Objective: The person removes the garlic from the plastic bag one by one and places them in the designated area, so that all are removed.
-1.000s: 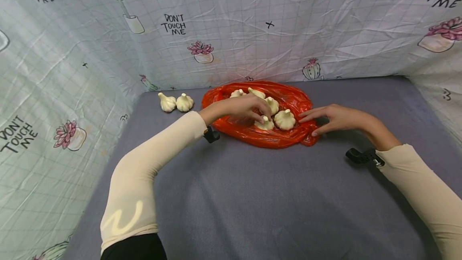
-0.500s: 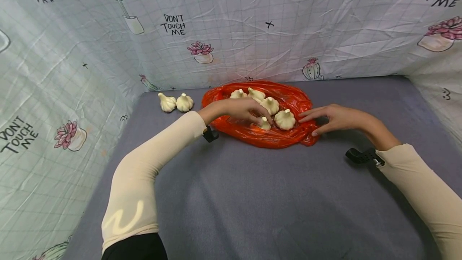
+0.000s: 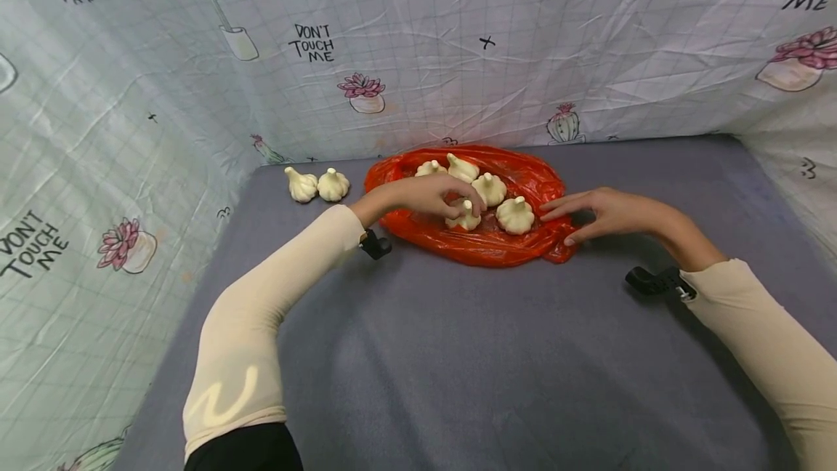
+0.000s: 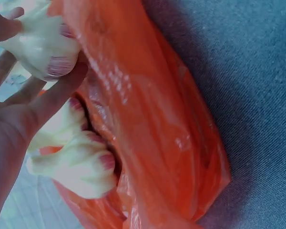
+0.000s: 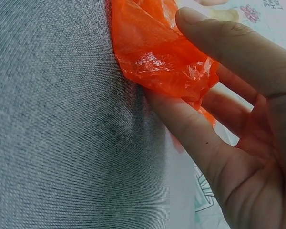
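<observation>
A red plastic bag lies spread on the table with several garlic bulbs on it. My left hand reaches over the bag from the left and holds a garlic bulb in its fingers. In the left wrist view this bulb shows purple streaks, with more bulbs beneath. At the bag's right end, my right hand holds the gathered edge. The right wrist view has the bunched plastic between thumb and fingers. Nearest to that hand sits another garlic bulb.
Two garlic bulbs stand side by side on the grey table, left of the bag. A printed cloth hangs behind the table and along its sides. Black wrist mounts are on both forearms.
My left hand has moved slightly left and away from me, and the garlic bulb in its fingers has shifted with it. My right hand has stayed at the bag's edge.
</observation>
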### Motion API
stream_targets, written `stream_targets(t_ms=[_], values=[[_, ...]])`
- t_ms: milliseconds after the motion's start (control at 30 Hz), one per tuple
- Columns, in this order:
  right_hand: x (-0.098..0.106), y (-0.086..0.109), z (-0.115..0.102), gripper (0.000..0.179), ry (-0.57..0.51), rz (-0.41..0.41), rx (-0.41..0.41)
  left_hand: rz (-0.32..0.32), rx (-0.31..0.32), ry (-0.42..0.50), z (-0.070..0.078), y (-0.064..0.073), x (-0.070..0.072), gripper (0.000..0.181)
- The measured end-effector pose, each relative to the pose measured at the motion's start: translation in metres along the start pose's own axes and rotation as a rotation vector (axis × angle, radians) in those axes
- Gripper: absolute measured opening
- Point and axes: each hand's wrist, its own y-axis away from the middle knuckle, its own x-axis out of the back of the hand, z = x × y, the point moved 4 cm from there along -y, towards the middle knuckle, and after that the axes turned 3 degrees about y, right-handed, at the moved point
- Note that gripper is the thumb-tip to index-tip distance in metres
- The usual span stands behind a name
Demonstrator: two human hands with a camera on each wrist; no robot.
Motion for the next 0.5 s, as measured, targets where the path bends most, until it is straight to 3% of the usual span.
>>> stream_targets(t_ms=[200,367,500], values=[[0.001,0.0,0.0,0.051,-0.011,0.005,-0.011,0.101,-0.023,-0.029,0.0,0.009,0.011,0.028],[0.002,0.002,-0.001,0.051,-0.008,0.008,-0.008,0.139,-0.076,-0.022,0.003,0.013,0.015,0.031],[0.002,0.002,-0.001,0.05,-0.015,0.007,-0.01,0.166,-0.081,-0.014,0.005,0.018,0.016,0.033]])
